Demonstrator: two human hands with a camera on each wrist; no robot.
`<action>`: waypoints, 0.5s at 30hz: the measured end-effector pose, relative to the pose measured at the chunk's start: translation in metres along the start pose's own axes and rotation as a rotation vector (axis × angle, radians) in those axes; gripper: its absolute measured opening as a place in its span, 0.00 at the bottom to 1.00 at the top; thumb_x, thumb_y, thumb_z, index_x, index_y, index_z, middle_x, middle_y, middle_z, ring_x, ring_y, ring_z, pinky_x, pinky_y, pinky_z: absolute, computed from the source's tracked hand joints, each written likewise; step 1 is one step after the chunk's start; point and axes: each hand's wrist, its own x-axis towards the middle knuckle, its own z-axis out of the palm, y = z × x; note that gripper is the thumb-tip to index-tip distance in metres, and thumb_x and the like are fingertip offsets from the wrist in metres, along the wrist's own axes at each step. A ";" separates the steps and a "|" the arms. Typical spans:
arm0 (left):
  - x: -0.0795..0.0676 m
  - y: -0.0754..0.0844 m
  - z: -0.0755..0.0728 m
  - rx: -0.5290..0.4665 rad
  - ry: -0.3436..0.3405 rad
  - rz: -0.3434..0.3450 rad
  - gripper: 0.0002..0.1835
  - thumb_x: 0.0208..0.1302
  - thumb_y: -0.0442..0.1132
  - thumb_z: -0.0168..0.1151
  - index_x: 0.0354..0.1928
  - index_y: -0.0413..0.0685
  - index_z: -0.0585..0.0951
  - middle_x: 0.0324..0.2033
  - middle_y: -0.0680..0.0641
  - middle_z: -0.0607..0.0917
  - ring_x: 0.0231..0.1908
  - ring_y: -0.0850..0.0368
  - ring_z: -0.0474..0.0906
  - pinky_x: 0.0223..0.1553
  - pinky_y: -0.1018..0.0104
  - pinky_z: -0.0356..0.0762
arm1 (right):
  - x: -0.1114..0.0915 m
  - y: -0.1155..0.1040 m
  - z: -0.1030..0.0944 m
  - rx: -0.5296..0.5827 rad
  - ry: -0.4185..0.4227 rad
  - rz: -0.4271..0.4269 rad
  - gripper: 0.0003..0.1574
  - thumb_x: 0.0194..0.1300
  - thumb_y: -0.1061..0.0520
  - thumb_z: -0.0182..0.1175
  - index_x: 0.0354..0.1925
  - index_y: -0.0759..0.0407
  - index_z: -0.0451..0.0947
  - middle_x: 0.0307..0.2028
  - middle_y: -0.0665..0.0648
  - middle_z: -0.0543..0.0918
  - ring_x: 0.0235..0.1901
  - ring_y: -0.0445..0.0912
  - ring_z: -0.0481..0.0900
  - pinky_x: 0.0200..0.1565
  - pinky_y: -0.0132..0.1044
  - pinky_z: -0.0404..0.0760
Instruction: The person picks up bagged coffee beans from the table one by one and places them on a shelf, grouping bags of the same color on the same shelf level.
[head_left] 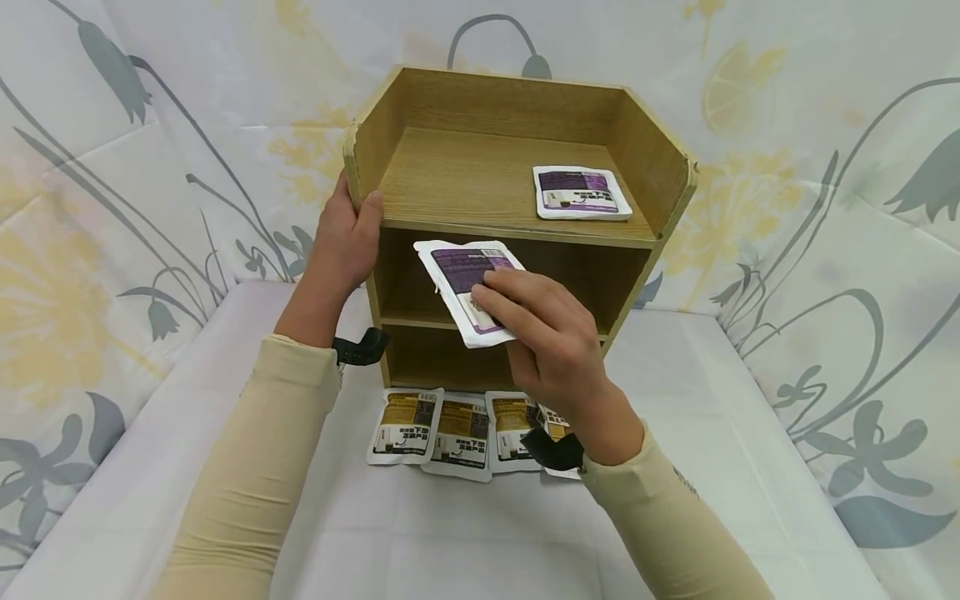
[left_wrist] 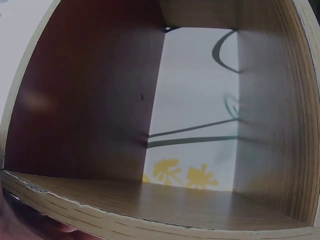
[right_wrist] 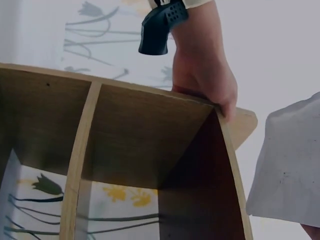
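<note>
A wooden shelf unit (head_left: 487, 179) stands upright against the patterned cloth. My left hand (head_left: 348, 233) grips its left side panel near the top; in the right wrist view that same left hand (right_wrist: 207, 75) is seen holding the panel's edge. In front of the shelf my right hand (head_left: 551, 333) pinches a purple and white packet (head_left: 468, 279), tilted in the air. The packet's plain white back (right_wrist: 290, 165) shows in the right wrist view. Another purple packet (head_left: 581, 193) lies flat on the right side of the top shelf.
Below the shelf, several brown and white packets (head_left: 405, 425) lie in a row on the white tablecloth (head_left: 450, 533); the right wrist partly covers the row's right end. Open compartments (left_wrist: 190, 200) of the unit face forward. Floral cloth (head_left: 810, 167) hangs behind and at the sides.
</note>
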 end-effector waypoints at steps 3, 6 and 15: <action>0.000 0.001 0.000 0.004 0.002 0.000 0.27 0.74 0.49 0.39 0.70 0.46 0.60 0.59 0.35 0.73 0.58 0.43 0.70 0.62 0.45 0.66 | 0.002 0.000 0.000 0.001 -0.004 0.016 0.18 0.63 0.70 0.54 0.48 0.60 0.83 0.48 0.61 0.84 0.49 0.54 0.81 0.52 0.47 0.79; 0.001 0.001 0.000 0.004 0.004 0.001 0.26 0.74 0.49 0.39 0.69 0.45 0.61 0.58 0.35 0.73 0.57 0.43 0.70 0.61 0.45 0.66 | 0.004 0.000 -0.001 -0.004 -0.014 0.030 0.18 0.63 0.70 0.55 0.49 0.60 0.82 0.49 0.61 0.83 0.51 0.54 0.80 0.55 0.47 0.78; 0.000 -0.001 0.000 0.002 0.003 -0.003 0.27 0.74 0.49 0.39 0.70 0.46 0.60 0.59 0.35 0.73 0.58 0.42 0.70 0.62 0.45 0.66 | 0.009 0.008 0.005 -0.035 -0.023 0.032 0.19 0.63 0.69 0.56 0.50 0.59 0.82 0.51 0.62 0.82 0.55 0.55 0.78 0.60 0.46 0.74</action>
